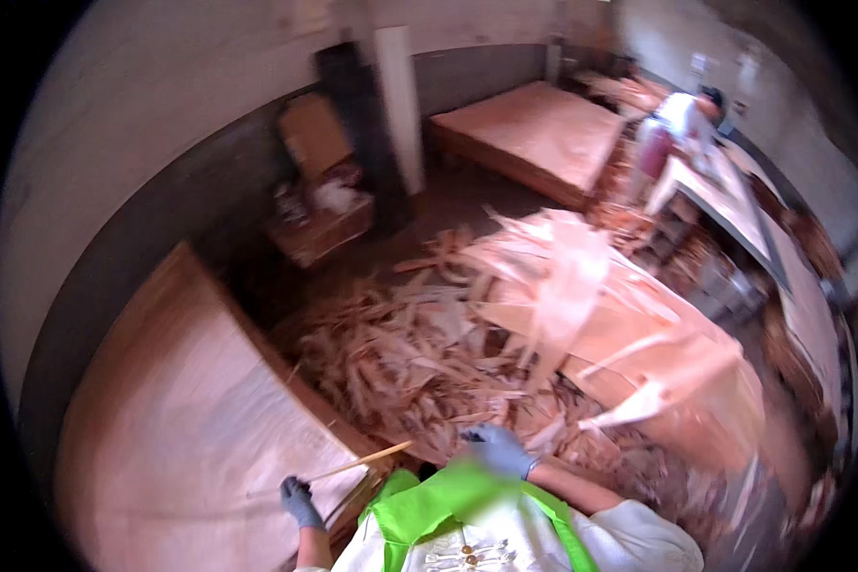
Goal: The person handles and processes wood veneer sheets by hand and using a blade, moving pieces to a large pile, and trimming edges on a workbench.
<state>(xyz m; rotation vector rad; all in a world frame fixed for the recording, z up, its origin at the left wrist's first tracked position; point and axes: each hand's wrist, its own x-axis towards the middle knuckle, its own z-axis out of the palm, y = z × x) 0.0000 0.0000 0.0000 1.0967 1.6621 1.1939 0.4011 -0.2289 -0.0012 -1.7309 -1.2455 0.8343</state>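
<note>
My left hand [300, 501], in a grey glove, is closed around a thin tan stick [370, 457] at the lower left, over a large pale wood veneer stack [195, 400]. The stick slants up to the right, past the near edge of the stack. My right hand [501, 452], also grey-gloved, is raised in front of my bright green apron [429, 500], close to the scrap pile. Motion blur and its angle hide whether its fingers hold anything.
Torn veneer scraps [400, 353] cover the floor ahead, with large loose sheets [629, 334] on the right. Another veneer stack [534, 129] stands farther back. A person [675, 129] bends over a sheet-covered bench [725, 205] at the far right. Cardboard boxes [322, 229] sit by the wall.
</note>
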